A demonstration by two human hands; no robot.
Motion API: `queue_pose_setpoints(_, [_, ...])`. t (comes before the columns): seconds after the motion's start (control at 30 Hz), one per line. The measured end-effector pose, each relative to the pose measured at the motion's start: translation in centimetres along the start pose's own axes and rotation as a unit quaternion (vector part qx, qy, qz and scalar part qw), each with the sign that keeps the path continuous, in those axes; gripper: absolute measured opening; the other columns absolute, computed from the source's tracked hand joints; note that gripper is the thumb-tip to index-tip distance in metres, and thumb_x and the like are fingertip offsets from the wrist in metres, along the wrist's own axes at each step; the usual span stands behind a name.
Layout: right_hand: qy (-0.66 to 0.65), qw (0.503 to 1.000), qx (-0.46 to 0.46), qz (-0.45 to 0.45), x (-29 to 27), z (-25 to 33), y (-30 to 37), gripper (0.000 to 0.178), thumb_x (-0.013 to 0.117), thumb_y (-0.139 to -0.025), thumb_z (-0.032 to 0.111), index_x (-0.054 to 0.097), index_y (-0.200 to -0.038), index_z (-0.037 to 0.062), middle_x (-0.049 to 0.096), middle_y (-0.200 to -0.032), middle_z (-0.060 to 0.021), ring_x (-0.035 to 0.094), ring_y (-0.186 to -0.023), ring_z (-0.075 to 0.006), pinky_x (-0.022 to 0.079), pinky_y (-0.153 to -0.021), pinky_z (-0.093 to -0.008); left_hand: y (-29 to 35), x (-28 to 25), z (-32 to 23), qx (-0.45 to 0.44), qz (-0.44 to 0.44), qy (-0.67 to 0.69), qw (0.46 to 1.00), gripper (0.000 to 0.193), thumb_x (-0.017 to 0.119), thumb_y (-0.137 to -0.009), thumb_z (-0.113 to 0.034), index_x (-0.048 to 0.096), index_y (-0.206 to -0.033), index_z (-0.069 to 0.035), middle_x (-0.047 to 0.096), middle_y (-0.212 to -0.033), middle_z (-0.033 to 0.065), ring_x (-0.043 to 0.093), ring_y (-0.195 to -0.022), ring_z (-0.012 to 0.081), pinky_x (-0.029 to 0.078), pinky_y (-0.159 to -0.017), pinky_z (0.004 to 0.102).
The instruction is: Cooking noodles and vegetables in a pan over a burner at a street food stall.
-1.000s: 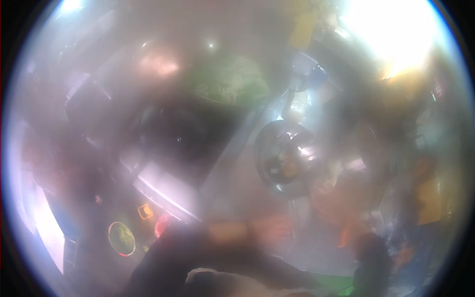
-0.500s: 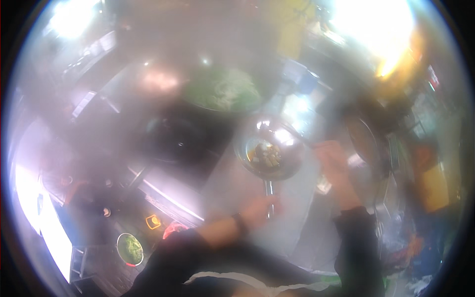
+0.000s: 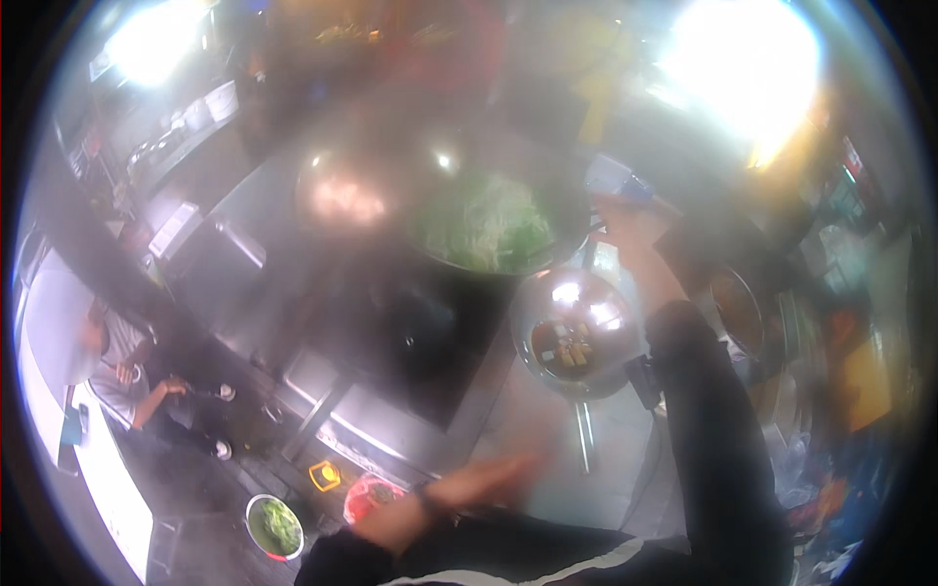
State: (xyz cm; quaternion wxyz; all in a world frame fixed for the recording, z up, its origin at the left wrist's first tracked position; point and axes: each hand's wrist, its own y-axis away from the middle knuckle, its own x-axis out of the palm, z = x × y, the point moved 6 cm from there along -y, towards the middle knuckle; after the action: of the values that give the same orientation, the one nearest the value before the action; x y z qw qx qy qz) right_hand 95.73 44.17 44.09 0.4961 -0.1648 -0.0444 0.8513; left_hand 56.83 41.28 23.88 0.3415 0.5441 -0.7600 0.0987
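A shiny round steel pan (image 3: pixel 618 342) with a long metal handle (image 3: pixel 585 437) rests on the pale counter. Pale cubes (image 3: pixel 573 352) lie in brown liquid at its bottom. My left hand (image 3: pixel 493 477) is left of the handle and apart from it, its fingers stretched out and smeared by motion. Beyond the pan, my right hand (image 3: pixel 628 232) reaches to the right side of a large wok holding green leafy food (image 3: pixel 493 227), close to a blue-and-white container (image 3: pixel 618 181). Its fingers are blurred, and I cannot see whether they grip anything.
Steam hazes the far side. A dark burner area (image 3: pixel 410 327) lies left of the pan, and a round pot (image 3: pixel 735 311) stands at the right. On the floor at lower left are a bowl of greens (image 3: pixel 275 527) and a red bag (image 3: pixel 371 496). A seated person (image 3: pixel 132 376) is farther left.
My left hand has let go of the pan's handle and moved off it. My right hand has moved away toward the wok's right side. The view has shifted, and the haze has thinned.
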Motion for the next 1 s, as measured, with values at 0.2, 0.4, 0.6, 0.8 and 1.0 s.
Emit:
queue_pose_setpoints(0.2, [-0.012,0.99,0.056,-0.127,7.5,-2.6,-4.4,0.022,0.056,-0.083,0.013,0.067,-0.101,0.0043,0.061,-0.089,-0.0062,0.061,-0.074,-0.0154,0.057,-0.059,-0.0284,15.0,-3.0,6.7,0.005,-0.214,0.223,0.951,0.052,0.042,-0.096,-0.03,0.034,-0.134,0.004,0.049,-0.127,0.0216,0.042,-0.125,0.0286,0.032,-0.105,0.0376])
queue_pose_setpoints(0.4, [-0.109,0.987,0.023,-0.118,14.5,-2.5,-4.9,0.023,0.058,-0.082,0.009,0.063,-0.099,-0.0053,0.062,-0.088,-0.0141,0.064,-0.071,-0.0217,0.058,-0.059,-0.0303,25.3,-9.1,16.5,0.017,-0.484,0.184,0.855,0.043,0.048,-0.094,-0.022,0.043,-0.127,0.006,0.057,-0.116,0.0213,0.055,-0.11,0.0287,0.043,-0.096,0.0365])
queue_pose_setpoints(0.6, [-0.18,0.975,0.099,-0.086,14.8,-1.4,-2.1,0.022,0.059,-0.081,0.006,0.06,-0.097,-0.0086,0.06,-0.092,-0.0171,0.063,-0.074,-0.0253,0.059,-0.062,-0.0337,31.4,-14.7,26.2,-0.131,-0.631,0.103,0.758,0.03,0.057,-0.084,-0.02,0.062,-0.101,0.004,0.068,-0.087,0.0119,0.064,-0.079,0.0175,0.05,-0.07,0.0283])
queue_pose_setpoints(0.8, [-0.243,0.962,0.102,-0.066,10.8,-2.3,2.1,0.017,0.054,-0.086,0.009,0.054,-0.093,-0.0066,0.058,-0.102,-0.0153,0.063,-0.078,-0.0288,0.06,-0.068,-0.0367,34.3,-18.1,39.2,-0.229,-0.566,0.15,0.778,0.012,0.053,-0.085,-0.018,0.057,-0.079,-0.008,0.057,-0.066,-0.0005,0.058,-0.053,0.0133,0.041,-0.042,0.0264])
queue_pose_setpoints(1.0, [-0.354,0.908,0.193,-0.113,8.9,-6.5,6.5,0.036,0.054,-0.088,0.01,0.047,-0.117,-0.0097,0.05,-0.115,-0.0204,0.058,-0.096,-0.0367,0.055,-0.082,-0.0382,36.2,-23.1,41.7,-0.187,-0.507,0.281,0.793,0.016,0.05,-0.084,-0.019,0.053,-0.07,-0.012,0.054,-0.062,0.0002,0.055,-0.049,0.0145,0.04,-0.039,0.0298])
